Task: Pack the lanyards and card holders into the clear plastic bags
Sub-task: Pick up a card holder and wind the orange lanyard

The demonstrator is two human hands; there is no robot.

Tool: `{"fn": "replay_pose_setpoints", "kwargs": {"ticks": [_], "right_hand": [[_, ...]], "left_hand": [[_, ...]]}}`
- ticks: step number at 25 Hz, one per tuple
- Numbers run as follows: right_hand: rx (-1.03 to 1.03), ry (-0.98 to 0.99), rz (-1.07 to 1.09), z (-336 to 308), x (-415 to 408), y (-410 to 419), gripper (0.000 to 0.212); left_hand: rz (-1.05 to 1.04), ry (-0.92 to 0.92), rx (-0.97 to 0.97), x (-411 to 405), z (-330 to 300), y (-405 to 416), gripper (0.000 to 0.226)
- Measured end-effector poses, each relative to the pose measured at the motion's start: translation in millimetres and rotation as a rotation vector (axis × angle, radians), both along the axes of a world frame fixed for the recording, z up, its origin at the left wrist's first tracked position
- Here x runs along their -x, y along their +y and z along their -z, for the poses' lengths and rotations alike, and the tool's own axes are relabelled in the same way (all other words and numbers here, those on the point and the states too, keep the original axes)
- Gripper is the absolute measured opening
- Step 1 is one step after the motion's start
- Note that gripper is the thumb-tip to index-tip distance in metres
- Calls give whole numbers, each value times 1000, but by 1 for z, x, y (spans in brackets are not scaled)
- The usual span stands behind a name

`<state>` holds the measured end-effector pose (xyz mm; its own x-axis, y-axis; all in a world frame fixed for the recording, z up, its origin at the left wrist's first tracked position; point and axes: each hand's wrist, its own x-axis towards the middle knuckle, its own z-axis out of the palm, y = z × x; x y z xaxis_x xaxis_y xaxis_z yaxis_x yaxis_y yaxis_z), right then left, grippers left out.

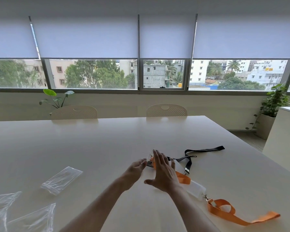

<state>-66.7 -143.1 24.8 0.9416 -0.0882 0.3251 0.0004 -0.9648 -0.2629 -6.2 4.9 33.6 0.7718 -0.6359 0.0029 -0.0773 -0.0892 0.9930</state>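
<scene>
My right hand [164,173] lies flat with straight fingers over a clear plastic bag [148,156] that holds part of an orange lanyard [184,179]. At the bag's left edge, my left hand [135,171] touches it with fingers extended. A black lanyard [190,159] curls just right of my hands. Nearer the front right, a second orange lanyard [224,213] is clipped to a clear card holder [196,190]. Spare clear bags lie at the left: one flat [62,180] and two more near the front edge [0,203] [35,218].
Everything lies on a wide white table [107,139]. Two white chairs [74,113] [166,111] stand at its far side below the windows. A white cabinet [283,139] and a potted plant [273,104] are to the right.
</scene>
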Motion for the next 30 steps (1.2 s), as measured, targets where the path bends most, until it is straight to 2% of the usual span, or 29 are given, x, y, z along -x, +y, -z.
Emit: {"fn": "replay_pose_setpoints", "kwargs": {"ticks": [5, 10, 12, 14, 18, 20, 21, 25, 30], "right_hand": [[-76, -71, -69, -7, -3, -4, 126], [-83, -122, -117, -13, 0, -9, 125], [-56, -122, -140, -19, 1, -10, 124], [-26, -109, -145, -25, 1, -12, 124], [67, -86, -152, -40, 0, -21, 121], [130, -88, -175, -48, -2, -25, 121], [156, -93, -186, -52, -2, -27, 121], [261, -113, -186, -68, -5, -32, 122], [301, -136, -174, -79, -5, -29, 121]], "left_hand": [[80, 277, 227, -1, -8, 2, 41], [151, 382, 319, -4, -10, 12, 45], [163, 377, 298, -6, -11, 18, 47], [143, 231, 186, -6, -15, 20, 53], [-89, -512, -316, -8, -27, 20, 99], [-87, -873, -498, -15, -32, 24, 123], [-62, -994, -576, -18, -35, 26, 129], [-66, -1242, -770, -24, -55, 26, 135], [-100, -1359, -851, -19, -73, 18, 124]]}}
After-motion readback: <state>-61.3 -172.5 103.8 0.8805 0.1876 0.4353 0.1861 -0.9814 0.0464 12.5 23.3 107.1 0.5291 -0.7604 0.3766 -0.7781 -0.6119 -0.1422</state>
